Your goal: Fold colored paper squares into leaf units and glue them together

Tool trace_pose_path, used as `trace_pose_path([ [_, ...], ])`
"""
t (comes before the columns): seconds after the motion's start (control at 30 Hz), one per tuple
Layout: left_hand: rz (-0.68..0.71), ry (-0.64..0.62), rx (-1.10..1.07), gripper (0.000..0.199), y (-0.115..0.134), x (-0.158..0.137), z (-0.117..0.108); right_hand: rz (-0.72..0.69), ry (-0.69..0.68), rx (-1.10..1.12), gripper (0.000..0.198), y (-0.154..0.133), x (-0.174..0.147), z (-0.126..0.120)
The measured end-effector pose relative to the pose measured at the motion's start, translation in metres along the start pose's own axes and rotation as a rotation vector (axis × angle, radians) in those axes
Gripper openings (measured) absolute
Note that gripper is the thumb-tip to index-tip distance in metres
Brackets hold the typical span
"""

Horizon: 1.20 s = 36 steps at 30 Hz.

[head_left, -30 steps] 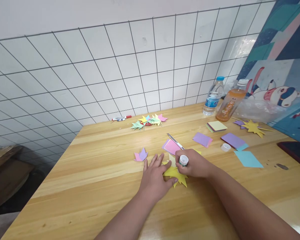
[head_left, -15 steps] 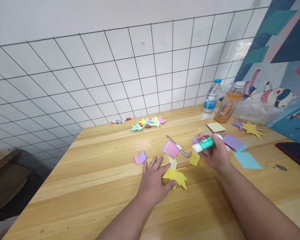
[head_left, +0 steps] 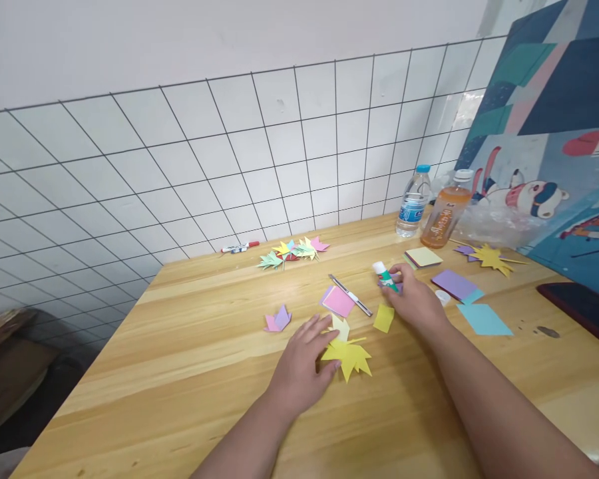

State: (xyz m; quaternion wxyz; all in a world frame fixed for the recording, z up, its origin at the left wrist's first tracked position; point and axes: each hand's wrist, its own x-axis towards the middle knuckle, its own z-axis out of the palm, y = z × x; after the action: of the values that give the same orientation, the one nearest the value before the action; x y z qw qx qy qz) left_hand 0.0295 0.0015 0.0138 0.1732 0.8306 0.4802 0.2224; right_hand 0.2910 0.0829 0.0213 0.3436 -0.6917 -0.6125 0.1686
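My right hand (head_left: 416, 297) is closed around a green and white glue stick (head_left: 387, 278), low over the table, with purple paper partly hidden behind it. A small yellow paper square (head_left: 384, 319) lies just left of that hand. My left hand (head_left: 303, 359) rests with fingers spread at the left edge of a yellow folded paper leaf (head_left: 350, 358). Above the leaf lies a pale cream folded piece (head_left: 340, 326). Pink paper squares (head_left: 338, 301) and a utility knife (head_left: 350, 295) are beyond it. To the left sits a pink and purple folded piece (head_left: 279, 319).
Several folded paper leaves (head_left: 294, 251) and markers (head_left: 240, 247) lie by the tiled wall. At the right stand a water bottle (head_left: 413, 203) and an orange drink bottle (head_left: 446, 211). A white cap (head_left: 442, 297), blue paper (head_left: 484, 319) and a dark phone-like object (head_left: 579, 306) lie nearby.
My right hand has lowered the glue stick toward the table and away from me, tilting it more upright. My left hand stays by the yellow leaf. The view has shifted slightly.
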Motion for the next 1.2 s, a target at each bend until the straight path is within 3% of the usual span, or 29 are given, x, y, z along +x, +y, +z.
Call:
trace_pose_path([
  [0.07,0.023,-0.046,0.015,0.052,0.000,0.000,0.000,-0.045,0.075,-0.206,0.035,0.000,0.002,-0.006],
  [0.17,0.017,-0.051,0.075,0.053,0.004,-0.002,0.000,-0.205,0.111,-0.276,0.036,-0.004,-0.001,-0.017],
  [0.27,-0.011,0.015,0.152,0.049,0.015,-0.005,-0.001,-0.362,-0.199,-0.235,0.033,-0.003,-0.007,-0.021],
  [0.33,-0.036,0.040,0.189,0.042,0.022,-0.007,-0.002,-0.391,-0.356,-0.228,0.042,0.000,-0.010,-0.020],
  [0.4,-0.063,0.059,0.196,0.038,0.026,-0.009,-0.004,-0.377,-0.420,-0.235,0.045,0.004,-0.011,-0.018],
  [0.5,-0.088,0.112,0.166,0.039,0.026,-0.009,-0.010,-0.337,-0.455,-0.243,0.030,0.004,-0.011,-0.018],
  [0.6,0.025,0.147,0.111,0.031,0.021,-0.009,-0.018,-0.283,-0.475,-0.249,0.014,0.001,-0.013,-0.021],
  [0.7,0.110,0.139,0.066,0.018,0.015,-0.009,-0.022,-0.224,-0.518,-0.208,0.020,0.001,-0.015,-0.021],
  [0.77,0.081,0.155,0.072,0.013,0.011,-0.009,-0.021,-0.190,-0.549,-0.164,0.023,0.002,-0.015,-0.022],
  [0.9,-0.005,0.178,0.119,0.032,0.003,-0.007,-0.016,-0.197,-0.504,-0.081,0.009,-0.004,-0.015,-0.026],
  [1.0,0.041,0.083,0.100,0.052,0.000,-0.006,-0.008,-0.198,-0.471,0.176,0.011,-0.020,-0.019,-0.029],
  [1.1,0.019,0.029,0.047,0.059,0.006,-0.007,-0.001,-0.097,-0.575,0.450,0.023,-0.037,-0.028,-0.022],
  [1.2,-0.103,0.071,0.048,0.065,0.019,-0.009,0.003,0.002,-0.667,0.481,0.026,-0.045,-0.038,-0.006],
])
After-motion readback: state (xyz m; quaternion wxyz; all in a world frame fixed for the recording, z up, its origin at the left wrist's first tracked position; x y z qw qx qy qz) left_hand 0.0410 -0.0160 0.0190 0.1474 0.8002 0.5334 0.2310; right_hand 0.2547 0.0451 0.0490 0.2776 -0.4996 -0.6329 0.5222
